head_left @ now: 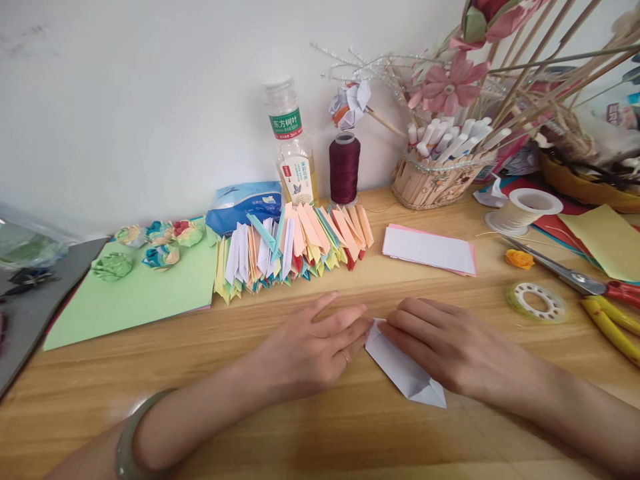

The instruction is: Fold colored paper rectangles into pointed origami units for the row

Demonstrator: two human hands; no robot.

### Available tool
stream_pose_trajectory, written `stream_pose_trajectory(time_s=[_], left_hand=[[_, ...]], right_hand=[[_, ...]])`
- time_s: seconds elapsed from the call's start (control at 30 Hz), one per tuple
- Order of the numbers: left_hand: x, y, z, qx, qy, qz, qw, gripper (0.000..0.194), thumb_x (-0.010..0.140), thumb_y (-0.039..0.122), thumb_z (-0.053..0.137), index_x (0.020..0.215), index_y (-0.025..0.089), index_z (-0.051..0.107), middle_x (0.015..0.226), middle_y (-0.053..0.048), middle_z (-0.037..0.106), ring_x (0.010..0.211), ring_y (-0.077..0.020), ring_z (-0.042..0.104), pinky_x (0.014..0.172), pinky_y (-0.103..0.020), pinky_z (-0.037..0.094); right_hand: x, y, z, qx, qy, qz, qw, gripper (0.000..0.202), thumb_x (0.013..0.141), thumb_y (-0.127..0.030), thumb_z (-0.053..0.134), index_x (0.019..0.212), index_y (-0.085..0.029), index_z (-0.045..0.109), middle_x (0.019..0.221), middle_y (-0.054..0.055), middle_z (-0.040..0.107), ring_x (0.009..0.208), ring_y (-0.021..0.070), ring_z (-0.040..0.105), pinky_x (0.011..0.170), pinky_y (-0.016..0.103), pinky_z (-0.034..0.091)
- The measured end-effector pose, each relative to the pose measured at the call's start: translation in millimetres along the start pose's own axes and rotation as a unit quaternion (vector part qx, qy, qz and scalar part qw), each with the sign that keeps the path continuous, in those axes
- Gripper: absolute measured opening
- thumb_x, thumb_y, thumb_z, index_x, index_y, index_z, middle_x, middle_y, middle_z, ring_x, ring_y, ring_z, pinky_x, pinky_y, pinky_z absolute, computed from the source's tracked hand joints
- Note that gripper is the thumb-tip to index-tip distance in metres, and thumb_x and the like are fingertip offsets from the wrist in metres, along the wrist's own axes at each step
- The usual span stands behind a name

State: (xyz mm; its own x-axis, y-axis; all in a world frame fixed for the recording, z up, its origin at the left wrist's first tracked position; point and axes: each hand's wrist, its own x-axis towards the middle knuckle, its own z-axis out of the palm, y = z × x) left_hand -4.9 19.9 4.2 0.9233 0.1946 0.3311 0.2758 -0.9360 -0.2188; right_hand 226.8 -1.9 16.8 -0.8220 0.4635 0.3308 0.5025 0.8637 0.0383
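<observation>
A piece of folded white paper (400, 367) lies slantwise on the table, its near end showing open folds. My right hand (445, 337) bends over its upper right edge, fingers close together and gripping the paper against the tabletop. At its upper left corner, my left hand (320, 343) holds the edge with the lower fingers, while the upper fingers stick out loosely. The left thumb is hidden under the hand. Beyond both hands sits a stack of white paper strips (425, 248), with pink edges showing beneath. A row of folded coloured paper pieces (295, 247) stands behind my left hand.
Scissors (575, 277), yellow-handled pliers (610, 327), a tape roll (536, 303) and a string spool (523, 210) lie right. Paper flowers (160, 257) rest on green paper (135, 310) at left. A bottle (293, 147), purple thread (345, 170) and pen basket (435, 180) line the wall.
</observation>
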Motion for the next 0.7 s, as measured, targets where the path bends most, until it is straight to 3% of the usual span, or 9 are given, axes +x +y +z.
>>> stream_pose_trajectory(time_s=[0.33, 0.47, 0.57, 0.7], left_hand=[[1.2, 0.8, -0.1, -0.016, 0.003, -0.005, 1.000, 0.029, 0.095, 0.011, 0.036, 0.110, 0.011, 0.061, 0.120, -0.003, 0.062, 0.115, -0.0189, 0.050, 0.103, -0.039, 0.037], [0.3, 1.9, -0.6, -0.029, 0.005, -0.013, 0.999, 0.030, 0.095, 0.010, 0.035, 0.109, 0.010, 0.061, 0.117, -0.004, 0.063, 0.112, -0.0203, 0.052, 0.100, -0.041, 0.039], [-3.5, 5.6, 0.3, -0.009, 0.049, -0.048, 0.998, 0.029, 0.094, 0.008, 0.037, 0.102, 0.010, 0.064, 0.108, -0.005, 0.067, 0.106, -0.0204, 0.056, 0.098, -0.041, 0.041], [-8.2, 12.1, 2.9, 0.032, 0.112, -0.099, 0.988, 0.018, 0.089, 0.007, 0.049, 0.084, 0.010, 0.066, 0.085, -0.007, 0.069, 0.094, -0.0187, 0.060, 0.095, -0.041, 0.043]], right_hand=[[-1.1, 1.0, -1.6, 0.077, -0.034, 0.053, 0.995, 0.033, 0.096, -0.012, 0.028, 0.097, -0.012, 0.061, 0.080, 0.009, 0.058, 0.074, 0.0184, 0.051, 0.063, 0.031, 0.045], [-5.7, 7.0, -4.8, 0.089, -0.041, 0.100, 0.990, 0.029, 0.092, -0.013, 0.036, 0.080, -0.016, 0.062, 0.074, 0.006, 0.056, 0.069, 0.0180, 0.050, 0.060, 0.031, 0.041], [-12.5, 18.1, -10.6, 0.020, 0.002, 0.150, 0.989, 0.028, 0.089, -0.012, 0.039, 0.071, -0.016, 0.059, 0.068, 0.005, 0.056, 0.064, 0.0184, 0.051, 0.057, 0.032, 0.038], [-15.2, 23.8, -16.9, 0.073, 0.026, 0.186, 0.979, 0.019, 0.086, -0.011, 0.040, 0.086, -0.017, 0.058, 0.081, 0.006, 0.059, 0.069, 0.0168, 0.055, 0.057, 0.029, 0.040]])
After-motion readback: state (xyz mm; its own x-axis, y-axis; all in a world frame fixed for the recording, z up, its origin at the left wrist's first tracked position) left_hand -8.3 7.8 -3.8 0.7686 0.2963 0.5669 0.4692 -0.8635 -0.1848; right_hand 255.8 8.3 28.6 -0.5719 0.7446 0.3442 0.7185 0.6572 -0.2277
